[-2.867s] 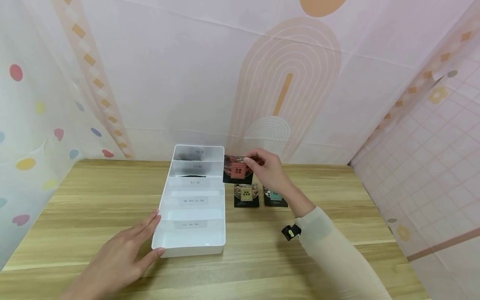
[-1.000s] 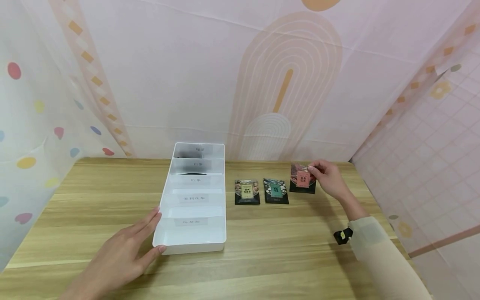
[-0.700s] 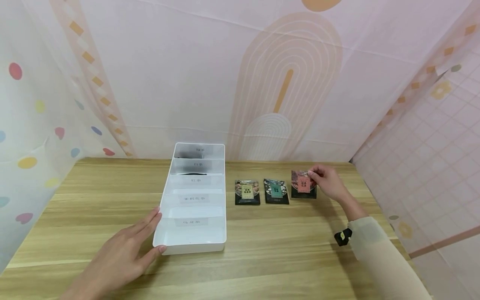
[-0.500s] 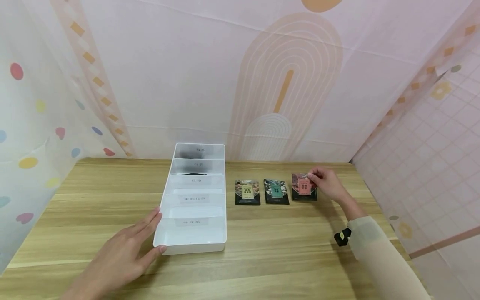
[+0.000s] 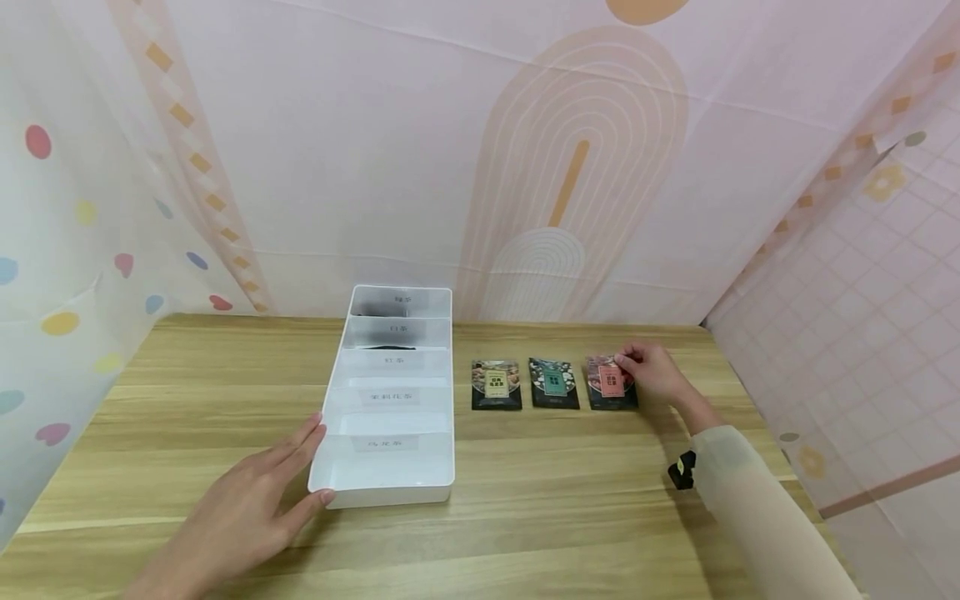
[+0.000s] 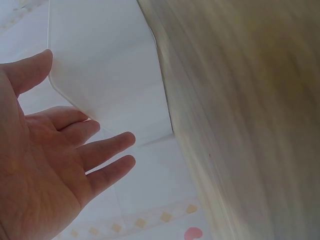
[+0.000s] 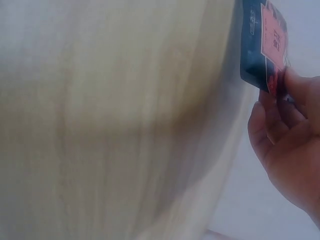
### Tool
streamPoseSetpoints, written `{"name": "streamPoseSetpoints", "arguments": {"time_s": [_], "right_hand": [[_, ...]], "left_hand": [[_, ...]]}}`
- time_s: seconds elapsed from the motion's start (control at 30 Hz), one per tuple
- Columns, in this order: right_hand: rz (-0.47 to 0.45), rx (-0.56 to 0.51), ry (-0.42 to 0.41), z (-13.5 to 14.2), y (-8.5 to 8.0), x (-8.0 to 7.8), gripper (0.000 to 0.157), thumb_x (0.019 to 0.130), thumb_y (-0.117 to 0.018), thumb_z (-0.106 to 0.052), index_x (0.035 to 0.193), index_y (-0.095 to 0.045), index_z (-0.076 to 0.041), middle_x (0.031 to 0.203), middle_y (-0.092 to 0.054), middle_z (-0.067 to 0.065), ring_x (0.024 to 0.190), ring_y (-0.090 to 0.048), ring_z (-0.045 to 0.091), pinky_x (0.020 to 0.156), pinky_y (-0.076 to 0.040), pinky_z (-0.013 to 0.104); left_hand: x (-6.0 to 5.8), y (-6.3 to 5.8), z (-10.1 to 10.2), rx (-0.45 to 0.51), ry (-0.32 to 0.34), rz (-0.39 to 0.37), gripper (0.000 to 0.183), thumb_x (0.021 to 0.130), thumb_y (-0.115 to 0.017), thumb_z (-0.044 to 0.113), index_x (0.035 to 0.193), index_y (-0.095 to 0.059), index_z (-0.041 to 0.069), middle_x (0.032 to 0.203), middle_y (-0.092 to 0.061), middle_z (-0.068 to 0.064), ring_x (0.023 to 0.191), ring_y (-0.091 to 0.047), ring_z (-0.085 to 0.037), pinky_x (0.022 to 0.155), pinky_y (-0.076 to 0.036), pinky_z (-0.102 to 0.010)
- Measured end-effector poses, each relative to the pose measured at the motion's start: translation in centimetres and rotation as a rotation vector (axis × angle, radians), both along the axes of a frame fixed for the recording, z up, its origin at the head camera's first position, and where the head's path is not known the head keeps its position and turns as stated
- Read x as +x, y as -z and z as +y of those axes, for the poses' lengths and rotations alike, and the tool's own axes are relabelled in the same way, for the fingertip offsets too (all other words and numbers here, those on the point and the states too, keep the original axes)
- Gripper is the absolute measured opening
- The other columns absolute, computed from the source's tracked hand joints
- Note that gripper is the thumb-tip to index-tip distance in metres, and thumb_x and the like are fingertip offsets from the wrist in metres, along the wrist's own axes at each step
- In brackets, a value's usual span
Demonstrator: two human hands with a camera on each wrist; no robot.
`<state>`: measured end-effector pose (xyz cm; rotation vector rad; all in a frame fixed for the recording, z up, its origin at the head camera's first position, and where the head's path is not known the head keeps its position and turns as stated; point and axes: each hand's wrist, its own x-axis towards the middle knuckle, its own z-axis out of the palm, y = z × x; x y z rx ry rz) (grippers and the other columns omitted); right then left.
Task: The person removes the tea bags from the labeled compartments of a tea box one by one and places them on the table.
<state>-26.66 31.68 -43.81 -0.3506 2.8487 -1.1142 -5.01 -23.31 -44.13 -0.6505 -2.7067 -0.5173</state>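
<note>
Right hand (image 5: 651,371): thumb and fingertips clamped on the red packet (image 5: 611,385), pinch set near 1 o'clock from its middle. Clock read in the head view, 12 being the far side. Packet sits between 8 and 9 o'clock from that hand, label up, on or just above the table (image 5: 570,500); whether its whole underside touches cannot be told.

Step in hand, as judged: laying the red packet down at the 3 o'clock end of a row. Next move seems to call for easing it flat, then parting thumb and fingers without dragging it out of line.

Outward from there: green packet (image 5: 554,383) just beside it at 9 o'clock, not touching; yellow packet (image 5: 496,385) farther along at 9 o'clock, also apart. Both labels up.

Beyond, again toward 9 o'clock: white box (image 5: 393,498), five labelled compartments running 12 to 6. Dark object (image 5: 392,347) in the second compartment from 12, too hidden to identify.

Left hand (image 5: 247,512) at 8 o'clock of the box: fingers fairly straight and spread, thumb touching the 7 o'clock corner, fingertips at the side; likely steadying. Patterned cloth (image 5: 360,150) behind the table at 12 o'clock
</note>
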Motion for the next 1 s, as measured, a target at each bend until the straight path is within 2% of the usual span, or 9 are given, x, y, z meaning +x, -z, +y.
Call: {"name": "streamPoseSetpoints", "arguments": {"time_s": [0.47,0.73,1.0], "right_hand": [[-0.006,0.027,0.04,0.4,1.6,-0.8,0.013,0.106,-0.06,-0.004,0.101,-0.069,0.004,0.085,-0.066,0.009,0.076,-0.054,0.018,0.065,-0.047,0.028],[-0.035,0.027,0.062,0.1,2.0,-1.1,0.013,0.105,-0.064,-0.007,0.101,-0.07,0.004,0.085,-0.066,0.007,0.076,-0.054,0.017,0.067,-0.046,0.029],[0.0,0.077,0.055,0.2,1.9,-1.1,0.012,0.103,-0.066,-0.007,0.098,-0.071,0.002,0.087,-0.069,0.009,0.078,-0.056,0.019,0.072,-0.048,0.033]], "left_hand": [[0.0,-0.1,0.0,-0.002,-0.009,-0.017,0.078,0.09,-0.082,0.038,0.148,-0.054,-0.006,0.156,-0.051,-0.018,0.118,-0.067,-0.041,0.091,-0.056,-0.057],[0.1,-0.2,0.0,0.004,-0.014,-0.025,0.079,0.09,-0.082,0.039,0.149,-0.054,-0.004,0.157,-0.05,-0.017,0.119,-0.067,-0.041,0.091,-0.056,-0.058],[0.1,-0.2,0.0,0.001,-0.014,-0.021,0.079,0.09,-0.082,0.039,0.149,-0.054,-0.005,0.157,-0.051,-0.017,0.118,-0.067,-0.041,0.091,-0.056,-0.057]]}}
